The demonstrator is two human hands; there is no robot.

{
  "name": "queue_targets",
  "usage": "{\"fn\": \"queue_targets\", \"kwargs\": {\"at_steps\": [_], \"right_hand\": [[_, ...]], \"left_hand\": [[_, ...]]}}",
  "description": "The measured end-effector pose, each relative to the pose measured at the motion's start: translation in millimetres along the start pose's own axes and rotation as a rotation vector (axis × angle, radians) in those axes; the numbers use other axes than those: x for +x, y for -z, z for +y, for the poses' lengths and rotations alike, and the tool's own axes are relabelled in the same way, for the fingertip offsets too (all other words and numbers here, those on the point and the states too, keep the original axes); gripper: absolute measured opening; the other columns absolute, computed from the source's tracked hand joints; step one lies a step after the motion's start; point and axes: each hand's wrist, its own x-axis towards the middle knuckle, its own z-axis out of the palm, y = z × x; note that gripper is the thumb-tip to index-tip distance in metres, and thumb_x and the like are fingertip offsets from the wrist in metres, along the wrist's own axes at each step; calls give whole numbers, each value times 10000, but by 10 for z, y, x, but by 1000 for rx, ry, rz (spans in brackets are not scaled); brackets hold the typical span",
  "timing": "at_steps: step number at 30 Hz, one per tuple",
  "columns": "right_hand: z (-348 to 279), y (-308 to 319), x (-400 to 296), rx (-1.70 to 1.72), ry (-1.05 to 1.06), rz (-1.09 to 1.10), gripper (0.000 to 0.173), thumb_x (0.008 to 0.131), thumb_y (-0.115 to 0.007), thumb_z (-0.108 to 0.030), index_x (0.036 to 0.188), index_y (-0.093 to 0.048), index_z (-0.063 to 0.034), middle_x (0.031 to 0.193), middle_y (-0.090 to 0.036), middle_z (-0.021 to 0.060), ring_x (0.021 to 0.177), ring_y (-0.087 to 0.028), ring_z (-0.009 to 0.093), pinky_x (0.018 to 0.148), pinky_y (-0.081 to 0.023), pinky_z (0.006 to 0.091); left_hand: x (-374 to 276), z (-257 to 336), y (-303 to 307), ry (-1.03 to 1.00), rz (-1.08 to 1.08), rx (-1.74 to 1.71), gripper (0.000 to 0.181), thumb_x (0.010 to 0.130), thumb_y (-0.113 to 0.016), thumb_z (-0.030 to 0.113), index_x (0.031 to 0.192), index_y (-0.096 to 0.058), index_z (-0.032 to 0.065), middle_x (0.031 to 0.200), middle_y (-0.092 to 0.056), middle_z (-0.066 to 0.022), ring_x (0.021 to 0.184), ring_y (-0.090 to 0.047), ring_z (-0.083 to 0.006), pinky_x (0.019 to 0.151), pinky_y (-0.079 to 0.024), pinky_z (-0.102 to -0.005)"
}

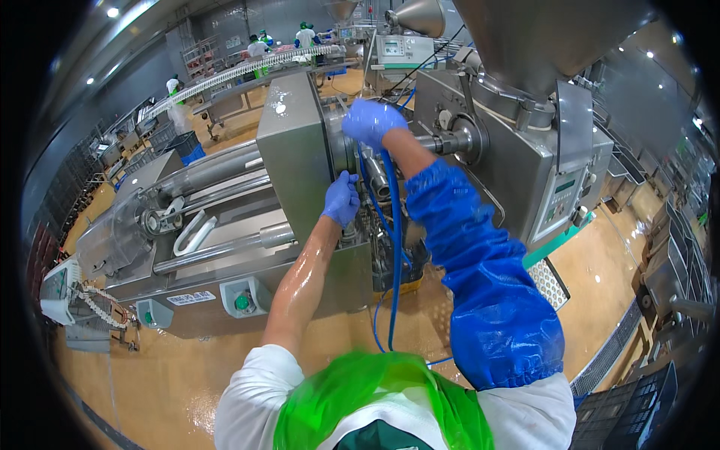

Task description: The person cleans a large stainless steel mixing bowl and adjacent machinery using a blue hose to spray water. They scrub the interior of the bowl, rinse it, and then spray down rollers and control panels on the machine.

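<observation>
My left hand (340, 199), in a purple-blue glove, is at the side of a steel machine housing (289, 146), below a round metal flange (342, 146). Its fingers are curled, and I cannot tell whether they grip anything. Higher up, my right hand (372, 124), gloved alike, rests bent over the flange's upper side; its fingertips are hidden. A blue hose (396, 236) and a thinner one hang below my right wrist. Near them a metal pipe fitting (378, 177) points downward. A steel pipe (439, 143) runs from behind my right forearm to the hopper machine (484, 124).
Left of the housing are steel rods (216, 253) and a white handle (194, 233). A control panel (562, 197) faces me at right. Black crates (624, 405) stand lower right. A perforated mat (548, 284) lies on the wet floor. Several people work by a far conveyor (242, 70).
</observation>
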Motion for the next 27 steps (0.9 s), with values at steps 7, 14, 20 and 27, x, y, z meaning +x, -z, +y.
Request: {"fn": "queue_targets", "kwargs": {"at_steps": [7,14,20,27], "right_hand": [[371,355,780,-22,-89,-111,348,832,-481,-215,1030,-701,-32,1076,-678,175,982,-663,324,832,-504,420],[508,176,1126,154,-20,-5,391,855,-458,-242,1118,-674,-48,1186,-637,181,1082,-614,368,906,-471,454],[624,219,1005,75,90,-118,407,838,-459,-243,1139,-668,-64,1222,-619,179,1101,-602,369,920,-465,452],[530,-178,471,132,394,-219,367,751,-489,-214,992,-709,-46,952,-705,148,844,-674,348,768,-524,426]], "left_hand": [[-479,240,-157,-122,-60,109,455,982,-467,409,585,-336,230,487,-234,67,383,-217,-94,366,-151,-263],[-330,278,201,-244,196,165,414,967,-467,369,592,-361,228,492,-267,73,387,-231,-85,362,-141,-262],[-194,164,108,-421,400,405,346,952,-461,349,666,-527,165,536,-382,55,434,-309,-82,403,-234,-275],[-51,-105,-182,-558,510,157,304,989,-443,347,851,-607,131,682,-549,1,611,-510,-100,560,-425,-274]]}}
